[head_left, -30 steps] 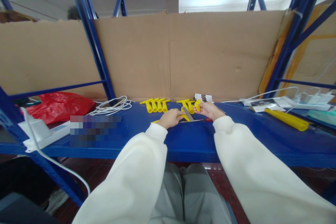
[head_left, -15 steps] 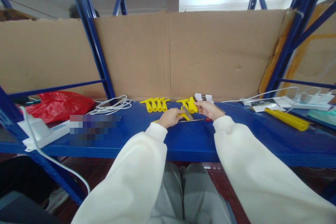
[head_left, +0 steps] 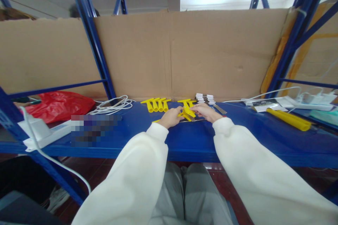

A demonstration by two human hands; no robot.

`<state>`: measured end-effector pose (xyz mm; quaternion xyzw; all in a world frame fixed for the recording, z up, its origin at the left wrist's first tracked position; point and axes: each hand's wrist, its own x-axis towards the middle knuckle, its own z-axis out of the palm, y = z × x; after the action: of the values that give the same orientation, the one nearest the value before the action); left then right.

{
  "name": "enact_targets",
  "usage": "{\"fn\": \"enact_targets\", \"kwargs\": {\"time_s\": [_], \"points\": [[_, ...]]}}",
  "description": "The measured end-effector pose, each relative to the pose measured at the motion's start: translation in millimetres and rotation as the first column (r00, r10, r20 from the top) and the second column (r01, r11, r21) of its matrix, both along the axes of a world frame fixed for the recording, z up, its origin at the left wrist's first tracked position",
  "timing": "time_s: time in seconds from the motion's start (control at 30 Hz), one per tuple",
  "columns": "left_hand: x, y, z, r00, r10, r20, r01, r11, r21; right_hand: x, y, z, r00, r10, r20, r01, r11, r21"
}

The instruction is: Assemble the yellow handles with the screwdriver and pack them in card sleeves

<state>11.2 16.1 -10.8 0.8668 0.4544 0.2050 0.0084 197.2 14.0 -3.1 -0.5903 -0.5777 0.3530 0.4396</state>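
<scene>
Over the blue shelf top, my left hand [head_left: 171, 117] is closed on a yellow plastic scraper half with a metal blade partly showing on it. My right hand [head_left: 207, 112] pinches a second yellow piece, a scraper cover [head_left: 189, 111], by its right side, tilted over the blade. The two pieces overlap, and I cannot tell whether they are pressed together. Behind them stand yellow T-shaped handles [head_left: 185, 103]. A thin metal strip lies under my hands, partly hidden. A flat metal blade [head_left: 220, 109] rests just right of my right hand.
Several yellow T-shaped handles [head_left: 157, 105] stand in a row at back left. White-wrapped bundles [head_left: 205, 98] are stacked behind my right hand. Farther right lies a yellow tube [head_left: 289, 119]. Coiled white cable [head_left: 116, 105], a red bag [head_left: 62, 105] and a power strip [head_left: 50, 137] occupy the left.
My right hand has brought the yellow cover left and down over the blade at my left hand. The flat blade on the right has come into clearer view. My left hand stays nearly still.
</scene>
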Motion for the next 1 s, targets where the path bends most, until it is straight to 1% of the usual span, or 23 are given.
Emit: {"fn": "enact_targets", "kwargs": {"time_s": [0.3,0.47,0.67,0.77,0.83,0.93,1.0], "points": [[-0.4,0.5,-0.8,0.998,-0.026,0.055,0.026,1.000,-0.005,-4.6,2.0,-4.5,0.998,-0.011,0.069,0.009,1.000,0.024],[-0.3,-1.2,0.9,0.997,-0.056,0.048,0.056,0.998,0.000,-5.3,2.6,-4.8,0.994,-0.040,0.101,0.036,0.999,0.034],[-0.9,1.4,-1.8,0.994,-0.094,0.058,0.092,0.995,0.031,-4.1,1.4,-6.2,0.994,-0.030,0.108,0.023,0.998,0.064],[-0.9,5.4,-4.9,0.991,-0.119,0.059,0.114,0.990,0.078,-2.2,2.5,-5.9,0.992,-0.012,0.122,-0.001,0.995,0.100],[-0.8,8.2,-6.2,0.989,-0.140,0.051,0.134,0.986,0.101,-0.8,4.4,-5.3,0.993,-0.015,0.115,-0.002,0.989,0.146],[-0.7,11.7,-6.9,0.988,-0.149,0.034,0.143,0.981,0.133,1.3,7.8,-4.0,0.997,-0.068,0.042,0.056,0.969,0.240],[-0.7,13.3,-7.0,0.989,-0.147,0.031,0.140,0.977,0.159,2.6,9.2,-3.3,0.994,-0.108,-0.028,0.111,0.955,0.274]]}}
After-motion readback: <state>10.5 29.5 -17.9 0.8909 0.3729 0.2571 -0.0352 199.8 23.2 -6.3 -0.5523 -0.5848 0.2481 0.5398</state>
